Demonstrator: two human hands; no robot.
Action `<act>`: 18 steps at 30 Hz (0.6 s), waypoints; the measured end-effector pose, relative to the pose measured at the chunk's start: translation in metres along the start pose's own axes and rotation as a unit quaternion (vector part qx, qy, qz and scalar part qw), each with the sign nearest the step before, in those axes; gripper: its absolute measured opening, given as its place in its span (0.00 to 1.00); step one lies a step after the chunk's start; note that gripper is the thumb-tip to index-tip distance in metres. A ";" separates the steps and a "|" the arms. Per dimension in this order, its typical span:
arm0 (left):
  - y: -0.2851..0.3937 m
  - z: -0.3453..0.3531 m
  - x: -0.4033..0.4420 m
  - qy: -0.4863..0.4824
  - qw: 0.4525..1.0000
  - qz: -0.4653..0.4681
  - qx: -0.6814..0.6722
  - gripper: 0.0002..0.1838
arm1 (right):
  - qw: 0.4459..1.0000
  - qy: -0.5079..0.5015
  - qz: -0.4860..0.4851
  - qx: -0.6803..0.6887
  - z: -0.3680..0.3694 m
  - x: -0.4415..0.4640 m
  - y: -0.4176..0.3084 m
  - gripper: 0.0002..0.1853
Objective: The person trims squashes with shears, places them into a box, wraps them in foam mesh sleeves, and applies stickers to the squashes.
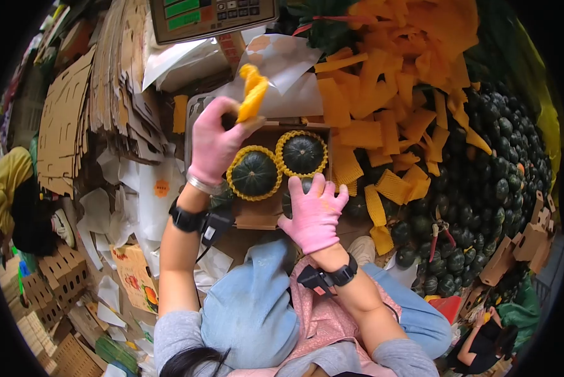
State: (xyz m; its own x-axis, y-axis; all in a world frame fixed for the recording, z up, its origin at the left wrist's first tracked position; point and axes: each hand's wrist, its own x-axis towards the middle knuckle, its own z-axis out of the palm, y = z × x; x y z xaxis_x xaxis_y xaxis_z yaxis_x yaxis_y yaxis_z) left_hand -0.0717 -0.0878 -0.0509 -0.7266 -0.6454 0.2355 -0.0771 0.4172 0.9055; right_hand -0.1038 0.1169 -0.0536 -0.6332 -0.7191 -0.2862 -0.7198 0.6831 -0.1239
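Observation:
My left hand (218, 139), in a pink glove, is raised over the left edge of a cardboard box (257, 222) and pinches a yellow foam net sleeve (253, 94). Inside the box sit two dark green squashes, one on the left (255, 174) and one at the back (303, 154), each ringed by a yellow foam net. My right hand (316, 215), gloved in pink too, lies with fingers spread over another green squash (287, 202) at the box's front right. Most of that squash is hidden under the glove.
Loose foam nets (382, 119) spread in a heap at the right, beside a big pile of squashes (477, 220) with red-handled clippers (441, 235) on it. A scale (213, 16) stands at the back. Flattened cardboard (68, 125) is stacked left. Another person (483, 339) sits lower right.

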 end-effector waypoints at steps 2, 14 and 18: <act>0.007 -0.005 -0.015 -0.001 0.979 -0.116 -0.167 0.12 | 0.979 0.171 -0.040 0.105 -0.008 0.012 0.007 0.42; 0.014 0.006 -0.042 -0.228 0.918 -0.139 -0.292 0.30 | 0.764 0.166 -0.086 0.618 -0.023 0.038 -0.004 0.29; 0.033 0.003 -0.045 -0.207 0.917 -0.185 -0.286 0.30 | 0.714 0.136 -0.128 0.675 -0.012 0.041 0.000 0.20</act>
State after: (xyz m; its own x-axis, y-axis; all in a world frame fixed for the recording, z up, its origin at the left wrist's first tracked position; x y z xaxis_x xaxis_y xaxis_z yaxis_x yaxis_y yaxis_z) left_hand -0.0440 -0.0430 -0.0322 -0.9289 -0.3277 -0.1724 -0.0862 -0.2613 0.9614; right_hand -0.1335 0.0859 -0.0538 -0.6936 -0.7157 0.0820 -0.0073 -0.1069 -0.9942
